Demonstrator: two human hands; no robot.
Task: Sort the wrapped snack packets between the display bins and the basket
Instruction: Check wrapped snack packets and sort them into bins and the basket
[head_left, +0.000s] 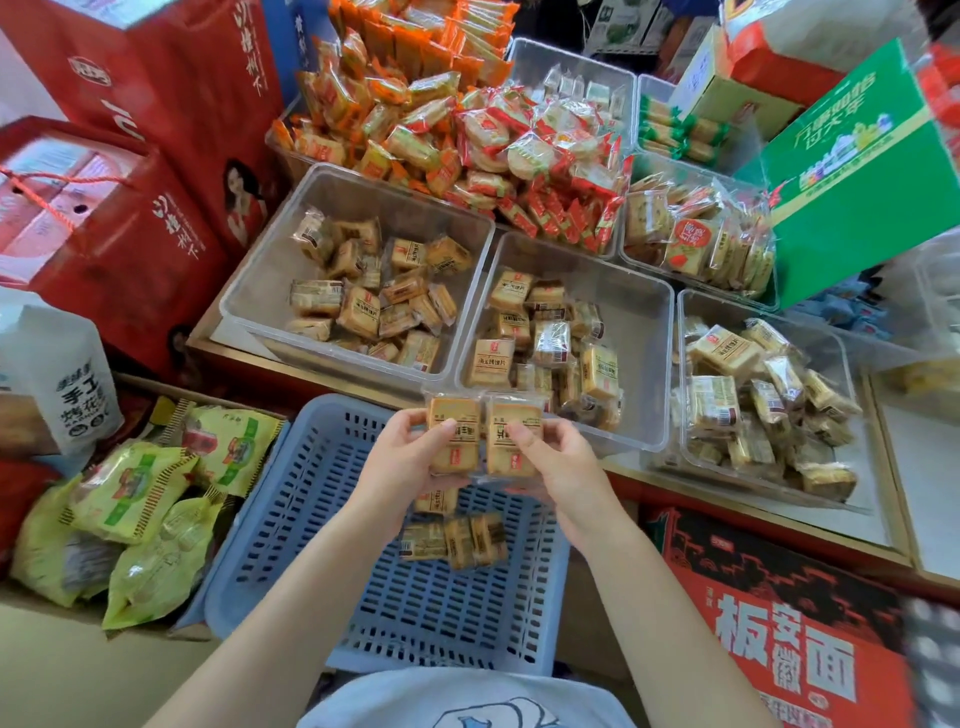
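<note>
Plenty of bare floor in the blue basket (291, 519) — only a small cluster of packets (452, 540) sits near its far end, under the hands (483, 462). Ahead, the left clear bin (270, 260) has open room along its left side, the middle bin (639, 332) along its right. Red gift boxes (130, 234) wall the left; a tilted green box (857, 171) overhangs the bins at right.

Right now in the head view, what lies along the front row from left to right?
Yellow-green snack bags → blue basket → left hand → right hand → red noodle carton.
</note>
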